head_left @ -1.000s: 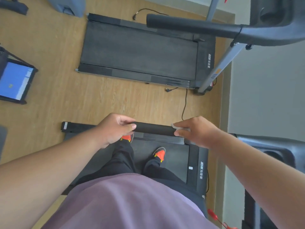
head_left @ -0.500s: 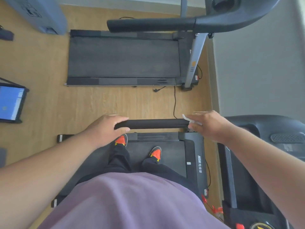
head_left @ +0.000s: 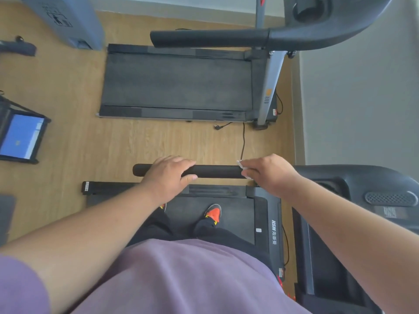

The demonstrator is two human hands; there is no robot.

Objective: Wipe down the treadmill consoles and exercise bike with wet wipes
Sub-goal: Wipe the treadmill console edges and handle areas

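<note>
Wet wipe (head_left: 243, 169): white, bunched under my right hand (head_left: 271, 173) at the right end of the black foam handrail (head_left: 215, 171), where the rail meets the treadmill console (head_left: 353, 180); only its edges show past my fingers, which are curled down over it and press it against the rail; my right forearm reaches in from the lower right, wrist slightly raised. My left hand (head_left: 169, 177) sits on the same rail towards its left end, fingers wrapped over the top and thumb underneath, gripping it; my left forearm comes in from the lower left; the two hands are well apart along the rail. I stand on the treadmill belt (head_left: 235, 214), one orange shoe (head_left: 213, 213) visible below the rail. A second treadmill (head_left: 176, 85) lies beyond on the wooden floor (head_left: 74, 143); a tablet with a blue screen (head_left: 21, 137) stands at the left edge.
</note>
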